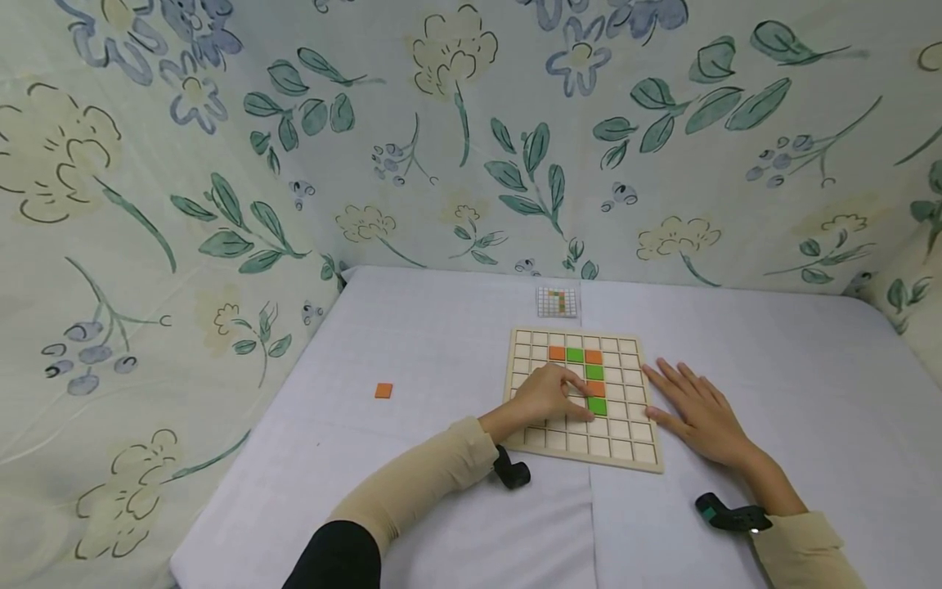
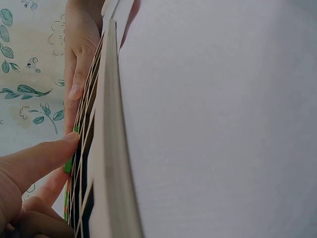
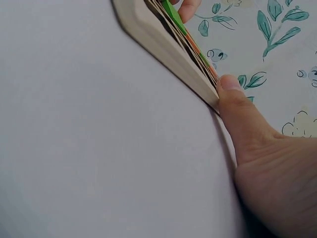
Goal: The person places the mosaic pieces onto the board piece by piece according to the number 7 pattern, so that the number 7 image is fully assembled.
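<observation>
My left hand (image 1: 548, 394) reaches over a wooden grid board (image 1: 633, 468) and pinches a green square tile (image 1: 598, 406) between thumb and index finger. In the left wrist view, the thumb and index finger meet opposite edges of that green tile (image 2: 68, 164), low over the grid. Further orange and green tiles (image 1: 575, 355) form a short row with a column running down from its right end. My right hand (image 1: 699, 413) lies spread on the table by the board's right side. Its thumb (image 3: 230, 84) touches the frame in the right wrist view.
A single orange tile (image 1: 383, 391) lies on the white-covered table (image 1: 434, 327), left of the board. Behind the board is a small card (image 1: 557, 303) printed with a coloured grid pattern. A flowered cloth (image 1: 441, 196) hangs along the table's back edge.
</observation>
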Tool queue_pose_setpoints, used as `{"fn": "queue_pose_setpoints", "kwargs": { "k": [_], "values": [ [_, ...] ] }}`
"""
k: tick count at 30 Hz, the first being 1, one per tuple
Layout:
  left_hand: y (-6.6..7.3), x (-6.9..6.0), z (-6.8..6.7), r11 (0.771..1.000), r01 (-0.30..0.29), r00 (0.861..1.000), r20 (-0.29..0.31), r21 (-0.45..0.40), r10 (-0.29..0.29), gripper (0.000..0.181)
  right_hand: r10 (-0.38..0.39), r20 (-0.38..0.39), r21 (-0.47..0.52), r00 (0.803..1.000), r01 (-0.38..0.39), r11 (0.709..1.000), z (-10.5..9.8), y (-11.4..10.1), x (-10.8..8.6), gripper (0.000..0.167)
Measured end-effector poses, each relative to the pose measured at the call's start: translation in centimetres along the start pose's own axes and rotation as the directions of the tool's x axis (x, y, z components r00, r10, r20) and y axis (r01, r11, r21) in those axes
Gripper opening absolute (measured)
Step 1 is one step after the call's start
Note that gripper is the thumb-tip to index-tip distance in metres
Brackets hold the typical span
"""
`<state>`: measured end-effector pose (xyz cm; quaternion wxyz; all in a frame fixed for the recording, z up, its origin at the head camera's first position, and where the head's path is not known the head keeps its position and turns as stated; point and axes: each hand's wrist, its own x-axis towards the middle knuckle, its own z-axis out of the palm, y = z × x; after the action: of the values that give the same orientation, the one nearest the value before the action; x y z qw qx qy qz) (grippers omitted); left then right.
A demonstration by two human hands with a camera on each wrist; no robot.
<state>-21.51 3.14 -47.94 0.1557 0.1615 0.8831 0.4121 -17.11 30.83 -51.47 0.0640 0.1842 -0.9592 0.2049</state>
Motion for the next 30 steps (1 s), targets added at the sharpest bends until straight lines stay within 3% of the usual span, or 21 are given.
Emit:
{"fn": "queue_pose_setpoints", "kwargs": {
  "k": [10, 19, 24, 30],
  "values": [
    [0.2, 0.0, -0.2, 1.000, 0.008, 1.000, 0.012, -0.001, -0.008, 0.026, -0.015, -0.016, 0.004, 1.000, 0.015, 1.000, 0.0, 0.0, -0.1, 0.072],
    [0.1, -0.1, -0.6, 0.996, -0.025, 0.999, 0.032, -0.081, 0.027, 0.025, -0.021, -0.016, 0.012, 1.000, 0.021, 1.000, 0.0, 0.2, -0.1, 0.073],
    [0.4, -0.4, -1.7, 0.986, -0.065, 0.997, 0.041, -0.153, 0.072, 0.028, -0.017, -0.013, 0.012, 1.000, 0.017, 1.000, 0.0, 0.1, 0.0, 0.073],
    [1.0, -1.2, -4.3, 0.975, -0.113, 0.992, 0.026, -0.193, 0.121, 0.030, -0.014, -0.016, 0.005, 1.000, 0.015, 1.000, 0.0, 0.1, 0.0, 0.073]
  ]
}}
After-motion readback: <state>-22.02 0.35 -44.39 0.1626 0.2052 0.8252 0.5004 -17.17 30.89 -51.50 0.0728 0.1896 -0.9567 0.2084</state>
